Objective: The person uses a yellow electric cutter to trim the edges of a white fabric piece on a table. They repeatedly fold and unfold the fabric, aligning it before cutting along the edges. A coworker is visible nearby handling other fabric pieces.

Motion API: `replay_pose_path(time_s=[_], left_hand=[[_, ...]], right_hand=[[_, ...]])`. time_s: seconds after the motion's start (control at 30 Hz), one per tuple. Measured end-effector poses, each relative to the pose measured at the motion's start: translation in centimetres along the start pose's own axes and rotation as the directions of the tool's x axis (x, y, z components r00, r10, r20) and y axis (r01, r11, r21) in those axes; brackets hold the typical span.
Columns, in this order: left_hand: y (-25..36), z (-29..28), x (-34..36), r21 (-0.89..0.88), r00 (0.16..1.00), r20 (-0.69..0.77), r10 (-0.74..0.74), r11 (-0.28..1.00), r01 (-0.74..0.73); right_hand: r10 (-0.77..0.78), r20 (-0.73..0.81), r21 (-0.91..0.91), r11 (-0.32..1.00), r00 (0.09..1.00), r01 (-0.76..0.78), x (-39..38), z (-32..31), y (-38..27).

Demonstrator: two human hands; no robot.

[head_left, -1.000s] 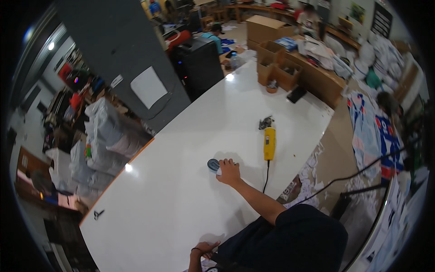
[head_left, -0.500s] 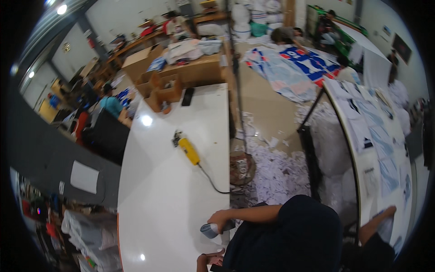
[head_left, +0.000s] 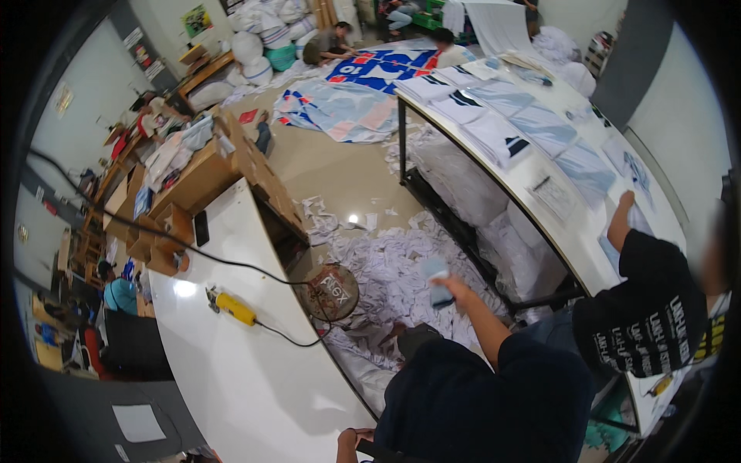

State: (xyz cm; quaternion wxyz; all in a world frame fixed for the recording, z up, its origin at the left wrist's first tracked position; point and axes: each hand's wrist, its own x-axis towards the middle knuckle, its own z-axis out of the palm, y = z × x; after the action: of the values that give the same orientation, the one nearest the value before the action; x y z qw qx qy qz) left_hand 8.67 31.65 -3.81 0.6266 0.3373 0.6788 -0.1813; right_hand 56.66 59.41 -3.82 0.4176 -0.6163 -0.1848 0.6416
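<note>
My right hand (head_left: 457,290) is closed around a folded piece of cloth (head_left: 438,270), grey-blue and white. It holds the cloth out over the floor scraps, between the two tables. At the lower edge, my left hand (head_left: 351,444) is partly in view beside the near edge of the white table (head_left: 231,370). Its fingers are mostly hidden, so I cannot tell what they do. On that table lies a yellow corded power tool (head_left: 235,308) with a metal head, apart from both hands. Its black cord runs off the table's right edge.
White scraps (head_left: 386,270) cover the floor around a round sack-like bundle (head_left: 333,292). A co-worker in a black printed shirt (head_left: 641,309) reaches onto the right table (head_left: 571,224), which bears stacked fabric pieces. Cardboard boxes (head_left: 174,228) and a phone (head_left: 201,228) are at the left table's far end.
My view has turned to the right. My right hand has carried the folded cloth off the white table and out over the scraps. My left hand stays low by the table edge.
</note>
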Motion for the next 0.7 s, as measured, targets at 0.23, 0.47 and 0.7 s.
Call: replay_pose_path(time_s=[0.23, 0.47, 0.7], left_hand=[[4.3, -1.8, 0.7, 0.175, 0.998, 0.028, 0.065, 0.982, -0.069], [15.3, -3.9, 4.1, 0.321, 0.984, 0.057, 0.17, 0.93, -0.179], [27.8, -6.6, 11.0, 0.514, 0.838, 0.17, 0.518, 0.679, -0.524]], right_hand=[[-0.119, -0.703, 0.452, 0.687, 0.701, 0.569, 1.2, -13.9, -7.1], [-0.296, -0.849, 0.146, 0.664, 0.437, 0.734, 4.6, -21.7, -19.9], [-0.606, -0.784, -0.606, 0.794, 0.137, 0.047, 16.1, -32.5, -23.3]])
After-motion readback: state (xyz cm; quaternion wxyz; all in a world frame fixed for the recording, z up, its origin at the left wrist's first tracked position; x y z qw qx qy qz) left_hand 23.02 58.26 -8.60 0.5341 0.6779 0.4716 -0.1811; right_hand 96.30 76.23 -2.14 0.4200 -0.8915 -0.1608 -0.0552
